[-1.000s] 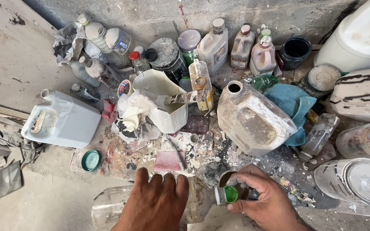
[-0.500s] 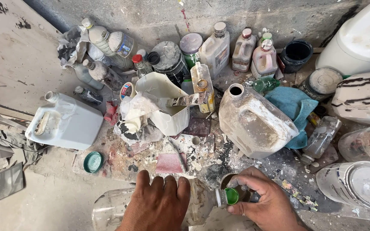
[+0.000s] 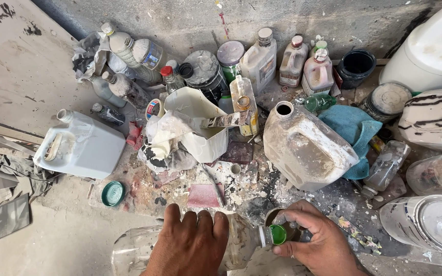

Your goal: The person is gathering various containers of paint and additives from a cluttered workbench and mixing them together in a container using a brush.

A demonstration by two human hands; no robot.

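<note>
A clear plastic bottle [image 3: 134, 250] lies on its side at the bottom of the head view, its neck pointing right. My left hand [image 3: 193, 245] rests on top of it, fingers curled over its body. My right hand [image 3: 315, 240] grips the bottle's green cap [image 3: 278, 234] between thumb and fingers. Just behind the cap sits a small dirty cup [image 3: 277, 217], partly hidden by my fingers.
Paint-stained jugs and bottles crowd the floor: a white jug [image 3: 80, 145] at left, a grimy open jug [image 3: 305, 148] on a blue cloth [image 3: 354, 130], a cut white container [image 3: 200, 128], a loose green lid [image 3: 112, 193], clear jars [image 3: 431, 222] at right, a concrete wall [image 3: 195, 20] behind.
Both hands stay on the bottle and its green cap; the view has shifted slightly, with no clear movement of the objects.
</note>
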